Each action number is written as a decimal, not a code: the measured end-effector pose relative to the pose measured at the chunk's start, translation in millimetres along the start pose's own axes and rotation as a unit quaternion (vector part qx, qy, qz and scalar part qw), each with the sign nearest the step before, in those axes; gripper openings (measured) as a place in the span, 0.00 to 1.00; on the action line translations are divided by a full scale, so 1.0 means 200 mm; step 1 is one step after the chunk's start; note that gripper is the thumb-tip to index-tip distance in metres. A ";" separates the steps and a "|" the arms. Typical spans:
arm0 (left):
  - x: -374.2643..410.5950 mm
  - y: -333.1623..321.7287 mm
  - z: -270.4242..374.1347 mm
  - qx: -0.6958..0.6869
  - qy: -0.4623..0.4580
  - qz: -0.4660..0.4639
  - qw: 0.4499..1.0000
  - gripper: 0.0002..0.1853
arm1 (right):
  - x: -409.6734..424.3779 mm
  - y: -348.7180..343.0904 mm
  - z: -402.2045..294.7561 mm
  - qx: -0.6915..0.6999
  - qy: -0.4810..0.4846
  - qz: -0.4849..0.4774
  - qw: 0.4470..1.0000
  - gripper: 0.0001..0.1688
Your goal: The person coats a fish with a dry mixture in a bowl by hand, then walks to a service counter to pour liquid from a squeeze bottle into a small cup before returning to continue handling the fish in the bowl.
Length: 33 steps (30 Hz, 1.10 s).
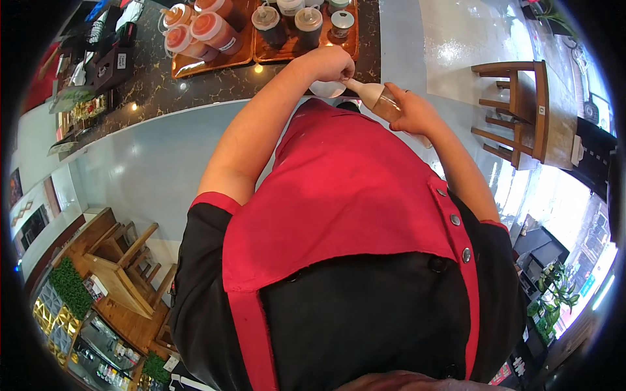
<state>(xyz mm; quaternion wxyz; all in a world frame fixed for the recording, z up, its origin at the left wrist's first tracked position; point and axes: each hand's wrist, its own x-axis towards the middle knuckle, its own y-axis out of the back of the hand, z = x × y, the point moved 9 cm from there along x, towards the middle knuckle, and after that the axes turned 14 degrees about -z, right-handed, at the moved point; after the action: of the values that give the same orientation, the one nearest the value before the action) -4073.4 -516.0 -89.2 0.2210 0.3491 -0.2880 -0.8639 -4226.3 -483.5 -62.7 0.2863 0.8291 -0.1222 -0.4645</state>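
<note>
My right hand (413,110) is wrapped around the body of a clear bottle (370,93) with pale, cream-coloured contents showing towards its neck. The bottle lies tilted, its narrow tip pointing up and left. At that tip the fingers of my left hand (332,64) are pinched together; whether they also hold a small cap is hidden. Just below the left fingers, at the counter's edge, is a round whitish dish or lid (326,89). Beyond my left hand stand dark-filled dispenser bottles (308,25) and a small lidded jar (342,24).
Two wooden trays (215,68) sit on the dark marbled counter (151,93). The left one carries several orange-filled squeeze bottles (217,34). A dark caddy (113,68) stands further left. Wooden chairs and a table (540,112) are to the right, with another wooden table (122,288) behind left.
</note>
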 end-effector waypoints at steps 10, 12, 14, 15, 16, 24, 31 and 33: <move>-0.05 -0.01 -0.06 -0.042 -0.021 0.053 0.997 0.08 | -0.05 0.13 -0.16 -0.114 -0.049 -0.013 0.992 0.52; -0.06 0.00 -0.06 -0.049 -0.024 0.065 0.996 0.08 | -0.06 0.15 -0.19 -0.129 -0.059 -0.018 0.990 0.51; -0.07 0.00 -0.06 -0.054 -0.026 0.066 0.996 0.08 | -0.06 0.15 -0.20 -0.142 -0.069 -0.023 0.987 0.51; -0.07 -0.01 -0.07 -0.054 -0.026 0.067 0.996 0.08 | -0.06 0.16 -0.20 -0.153 -0.067 -0.014 0.986 0.50; -0.08 0.00 -0.07 -0.064 -0.033 0.076 0.994 0.08 | -0.06 0.17 -0.21 -0.164 -0.065 -0.004 0.984 0.50; -0.09 0.00 -0.10 -0.111 -0.052 0.097 0.988 0.08 | -0.06 0.22 -0.25 -0.166 -0.064 0.000 0.984 0.47; -0.12 0.03 -0.11 -0.116 -0.048 0.109 0.986 0.10 | -0.04 0.22 -0.26 -0.168 -0.061 -0.009 0.984 0.48; -0.13 0.04 -0.11 -0.117 -0.048 0.117 0.985 0.10 | -0.06 0.23 -0.26 -0.165 -0.060 -0.002 0.984 0.48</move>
<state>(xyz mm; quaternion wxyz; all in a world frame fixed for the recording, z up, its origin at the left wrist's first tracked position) -4038.4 -515.1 -84.3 0.3461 0.2424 -0.2341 -0.8756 -4186.1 -496.1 -7.7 0.4102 0.7412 -0.0592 -0.5280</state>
